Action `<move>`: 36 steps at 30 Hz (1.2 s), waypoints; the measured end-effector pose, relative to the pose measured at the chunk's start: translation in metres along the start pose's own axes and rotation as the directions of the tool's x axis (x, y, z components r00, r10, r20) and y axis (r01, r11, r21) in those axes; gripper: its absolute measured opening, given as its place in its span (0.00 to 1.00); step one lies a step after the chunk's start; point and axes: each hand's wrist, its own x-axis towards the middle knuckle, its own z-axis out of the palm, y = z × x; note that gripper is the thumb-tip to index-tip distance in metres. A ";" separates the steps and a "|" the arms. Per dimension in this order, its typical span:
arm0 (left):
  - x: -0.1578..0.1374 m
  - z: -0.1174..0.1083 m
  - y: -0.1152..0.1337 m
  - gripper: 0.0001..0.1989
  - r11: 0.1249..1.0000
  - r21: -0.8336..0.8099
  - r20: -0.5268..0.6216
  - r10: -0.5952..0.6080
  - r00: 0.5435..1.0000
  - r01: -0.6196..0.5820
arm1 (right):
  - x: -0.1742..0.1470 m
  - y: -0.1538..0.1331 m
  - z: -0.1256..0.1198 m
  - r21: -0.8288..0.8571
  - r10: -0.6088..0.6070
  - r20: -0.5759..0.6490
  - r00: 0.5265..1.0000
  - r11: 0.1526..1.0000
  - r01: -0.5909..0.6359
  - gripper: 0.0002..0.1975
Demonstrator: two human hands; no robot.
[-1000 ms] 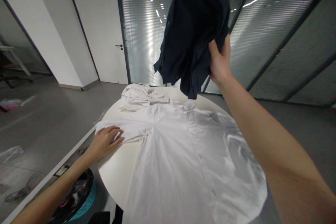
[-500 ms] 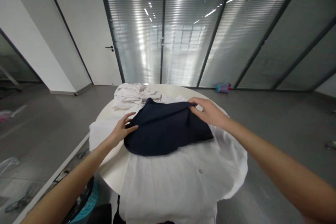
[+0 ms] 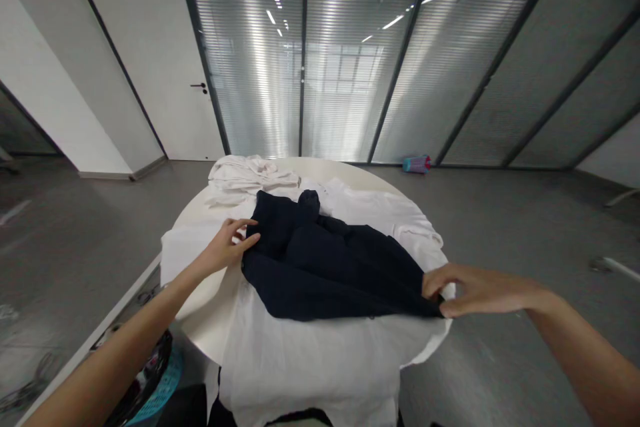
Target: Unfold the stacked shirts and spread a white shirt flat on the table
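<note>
A dark navy garment [image 3: 330,267] lies loosely spread and creased over white cloth, a small bunched lump standing up at its back edge. My left hand [image 3: 227,247] is at its left edge, thumb and fingertips curled on the fabric with a gap between them. At the right end, my right hand [image 3: 465,290] pinches the garment's corner between thumb and fingers, drawing the lower edge taut near the table's right side. Underneath, a white garment [image 3: 315,360] hangs over the near edge of the round table [image 3: 200,300].
Crumpled off-white cloth [image 3: 247,173] sits at the table's back left. On the floor to the lower left is a blue basket [image 3: 163,383] with a black liner. A blue and pink container [image 3: 417,164] lies by the glass partition [image 3: 340,107].
My right hand has moved right and nearer to me, pulling the navy garment's corner out, so the cloth now spreads wider. My left hand stays at the left edge.
</note>
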 end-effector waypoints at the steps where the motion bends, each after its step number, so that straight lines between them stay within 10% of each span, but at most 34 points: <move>1: 0.008 -0.001 0.001 0.27 0.992 0.110 -0.067 0.074 0.995 -0.066 | 0.003 -0.001 -0.001 0.006 -0.009 -0.045 0.999 1.000 0.009 0.16; 6: 0.075 0.003 0.010 0.27 0.863 0.473 -0.159 0.284 0.946 -0.179 | 0.070 -0.030 -0.015 -0.060 -0.138 -0.475 0.869 0.990 0.125 0.24; 11: 0.136 0.019 0.015 0.29 0.867 0.468 -0.054 0.221 0.974 -0.171 | 0.176 -0.071 0.015 -0.147 -0.240 -0.467 0.851 0.970 0.193 0.14; 15: 0.150 0.006 0.017 0.19 0.869 0.442 -0.083 0.287 0.954 -0.223 | 0.199 -0.082 0.013 -0.276 -0.297 -0.515 0.804 0.946 0.173 0.04; 18: 0.158 -0.028 0.033 0.14 0.887 0.408 -0.333 0.367 0.869 -0.218 | 0.170 -0.085 -0.040 -0.267 -0.340 -0.756 0.560 0.941 0.210 0.05; 22: 0.170 -0.081 0.097 0.16 0.834 0.435 -0.556 0.545 0.627 -0.339 | 0.111 -0.113 -0.140 -0.240 -0.271 -0.944 0.187 0.955 0.172 0.06; 26: 0.159 -0.115 0.187 0.22 0.653 0.633 -0.582 0.755 0.302 -0.415 | 0.058 -0.164 -0.203 -0.541 -0.509 -0.827 -0.239 0.837 0.087 0.11; 28: 0.143 -0.121 0.215 0.26 0.585 0.675 -0.533 0.808 0.251 -0.450 | 0.039 -0.179 -0.213 -0.642 -0.595 -0.730 -0.337 0.766 0.038 0.18; 30: 0.126 -0.120 0.221 0.29 0.562 0.677 -0.427 0.826 0.368 -0.475 | 0.029 -0.174 -0.211 -0.657 -0.620 -0.720 -0.313 0.753 0.020 0.21; 32: 0.112 -0.109 0.203 0.28 0.583 0.646 -0.254 0.773 0.581 -0.493 | 0.029 -0.145 -0.199 -0.581 -0.573 -0.801 -0.173 0.814 -0.004 0.17; 34: 0.102 -0.090 0.169 0.24 0.645 0.558 -0.031 0.644 0.764 -0.522 | 0.038 -0.101 -0.179 -0.444 -0.434 -0.891 0.132 0.894 -0.062 0.08; 36: 0.092 -0.064 0.132 0.17 0.745 0.404 0.219 0.485 0.846 -0.531 | 0.050 -0.055 -0.154 -0.411 -0.266 -0.733 0.626 0.906 -0.096 0.07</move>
